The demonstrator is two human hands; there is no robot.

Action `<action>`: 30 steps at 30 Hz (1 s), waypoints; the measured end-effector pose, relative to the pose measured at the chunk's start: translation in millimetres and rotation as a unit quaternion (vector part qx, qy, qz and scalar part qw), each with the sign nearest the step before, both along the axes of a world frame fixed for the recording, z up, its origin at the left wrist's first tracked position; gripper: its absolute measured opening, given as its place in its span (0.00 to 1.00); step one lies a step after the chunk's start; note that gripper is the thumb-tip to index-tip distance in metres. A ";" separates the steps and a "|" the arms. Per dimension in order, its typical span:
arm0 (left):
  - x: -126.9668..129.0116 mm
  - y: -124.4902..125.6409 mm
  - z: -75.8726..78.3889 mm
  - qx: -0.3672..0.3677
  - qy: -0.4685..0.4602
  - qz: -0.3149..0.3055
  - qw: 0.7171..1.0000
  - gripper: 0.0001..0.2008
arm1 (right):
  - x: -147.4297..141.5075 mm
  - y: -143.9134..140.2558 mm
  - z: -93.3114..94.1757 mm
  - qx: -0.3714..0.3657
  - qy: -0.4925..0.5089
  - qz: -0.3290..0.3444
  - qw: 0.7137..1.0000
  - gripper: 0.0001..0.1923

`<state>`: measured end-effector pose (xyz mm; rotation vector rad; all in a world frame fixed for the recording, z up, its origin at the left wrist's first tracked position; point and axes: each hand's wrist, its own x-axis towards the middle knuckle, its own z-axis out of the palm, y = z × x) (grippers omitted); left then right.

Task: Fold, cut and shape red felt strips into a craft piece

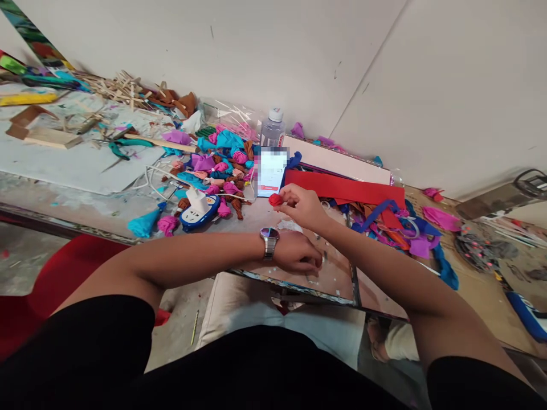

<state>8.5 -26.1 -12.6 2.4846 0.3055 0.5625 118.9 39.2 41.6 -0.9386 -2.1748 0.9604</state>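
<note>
- Two bare hands work over the bench [106,219]; the right hand [301,206] has its fingers pinched on a small red paper piece [275,199], lifted a little above the surface, just in front of the phone [270,171].
- This red piece is too small and crumpled to tell any long axis or direction.
- The left hand [299,254], with a wristwatch [269,241], rests on the bench edge; its fingers curl downward, and I cannot tell if they grip something.
- The phone screen is blurred, so no writing can be read.
- The bottle [272,128] label is partly hidden behind the phone and not legible.
- Many crumpled paper pieces [213,165] in pink, purple and teal lie behind.
</note>
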 end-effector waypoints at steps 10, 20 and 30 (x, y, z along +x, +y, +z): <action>0.1 -1.1 3.7 -0.051 -0.023 -0.008 0.998 0.05 | -89.4 8.7 11.6 0.205 -0.278 0.042 0.938 0.04; 2.0 -1.3 -4.3 -0.053 0.007 0.017 0.998 0.09 | -114.0 16.6 4.7 0.257 -0.361 0.032 0.896 0.12; 1.6 -1.3 4.4 -0.057 0.036 0.016 0.998 0.10 | -87.2 -3.1 24.6 0.236 -0.321 0.033 0.916 0.13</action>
